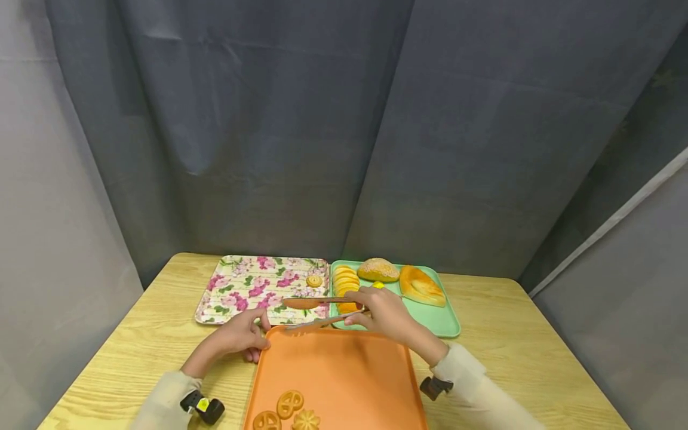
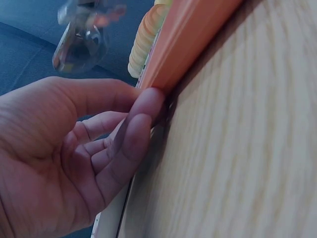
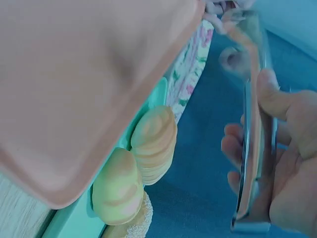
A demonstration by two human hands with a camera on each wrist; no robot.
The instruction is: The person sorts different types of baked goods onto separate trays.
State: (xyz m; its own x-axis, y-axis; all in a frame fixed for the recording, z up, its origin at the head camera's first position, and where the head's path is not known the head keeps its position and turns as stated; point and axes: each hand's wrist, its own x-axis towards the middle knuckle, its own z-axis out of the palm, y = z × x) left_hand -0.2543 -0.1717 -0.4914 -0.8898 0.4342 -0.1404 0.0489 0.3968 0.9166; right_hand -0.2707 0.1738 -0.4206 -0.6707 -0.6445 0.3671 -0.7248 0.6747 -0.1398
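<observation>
My right hand (image 1: 371,312) grips a pair of metal tongs (image 1: 317,322) that point left, their tips apart and holding nothing, over the far edge of the orange tray (image 1: 344,364). In the right wrist view the tongs (image 3: 253,148) run through the palm of that hand (image 3: 292,129), thumb on top. My left hand (image 1: 251,335) cups the orange tray's far left corner, thumb and fingertips (image 2: 147,101) against the rim (image 2: 183,44). Three cookies (image 1: 290,403) lie at the tray's near edge.
Behind the orange tray a floral tray (image 1: 242,289) holds one round cookie (image 1: 314,280). A green tray (image 1: 443,319) to its right carries a sliced loaf (image 1: 345,279), a sesame bun (image 1: 378,270) and a folded pastry (image 1: 421,286). A grey curtain (image 1: 344,119) closes off the wooden table's (image 1: 537,358) far side.
</observation>
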